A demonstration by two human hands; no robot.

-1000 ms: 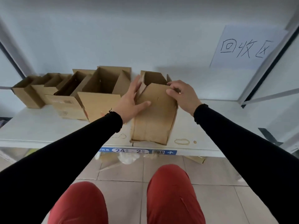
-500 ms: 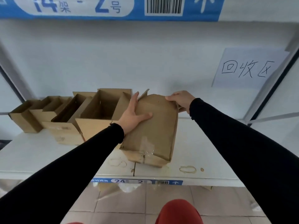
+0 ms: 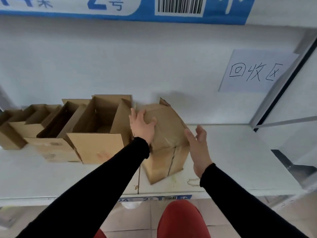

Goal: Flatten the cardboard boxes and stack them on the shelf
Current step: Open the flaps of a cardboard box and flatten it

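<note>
Fingers of the left hand (image 3: 142, 125) lay flat, pressing the squashed box (image 3: 165, 134) on the shelf (image 3: 231, 160). At three o'clock, the right hand (image 3: 199, 146) was spread, holding nothing.

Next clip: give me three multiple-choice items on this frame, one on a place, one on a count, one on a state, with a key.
1. The handwritten paper sign is: A) on the back wall, upper right B) on the floor C) on a box.
2. Open upright boxes left of the flattened box: A) one B) two C) four.
3. The right hand is: A) gripping a flap B) open beside the box C) out of view.

Key: 1 A, taped above the shelf. 2 C, four stand in a row. 3 B, fingers straight; the left hand presses on top.
</note>
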